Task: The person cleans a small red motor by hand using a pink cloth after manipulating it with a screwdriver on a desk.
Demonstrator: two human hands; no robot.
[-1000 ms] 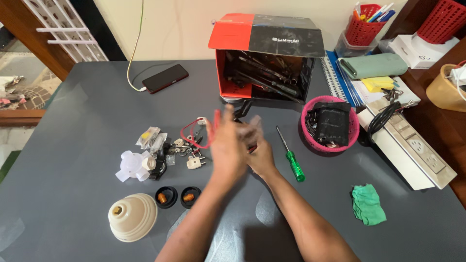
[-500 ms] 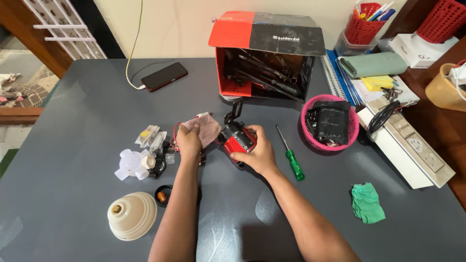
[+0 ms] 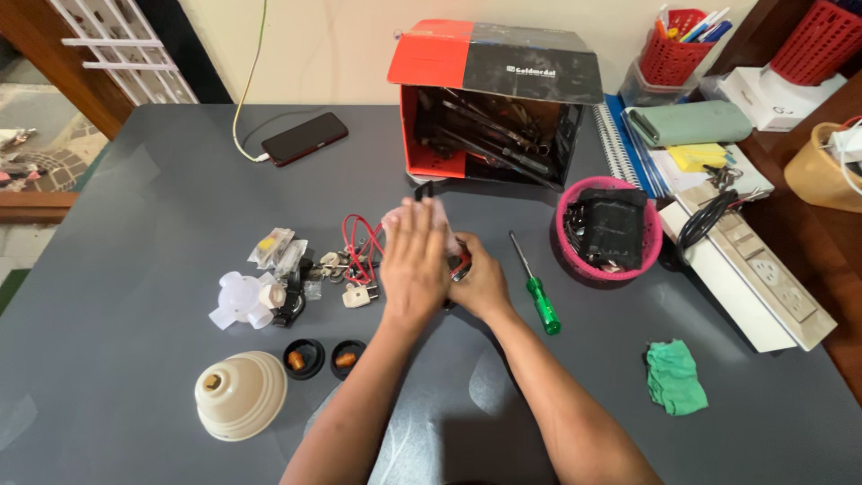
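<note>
Fingers of the left hand lie stretched flat and together, pressing a pale cloth onto a red and black device; whether they pinch the cloth cannot be told. Under them, the right hand curls round the device from the near side, gripping it. The device sits at the middle of the grey tabletop, almost wholly hidden by both hands.

Just left of the hands lie red wire loops, a small white plug, clear packets and a white junction box. Nearer the front edge stand two black round holders and a cream ceiling rose. Just right of the hands lies a green-handled screwdriver, then a pink basket. A green rag lies well apart toward the right front corner. Toward the far edge an open red and black tool box stands, with a phone to its left. Open room remains along the left edge and the front edge beside the forearms.
</note>
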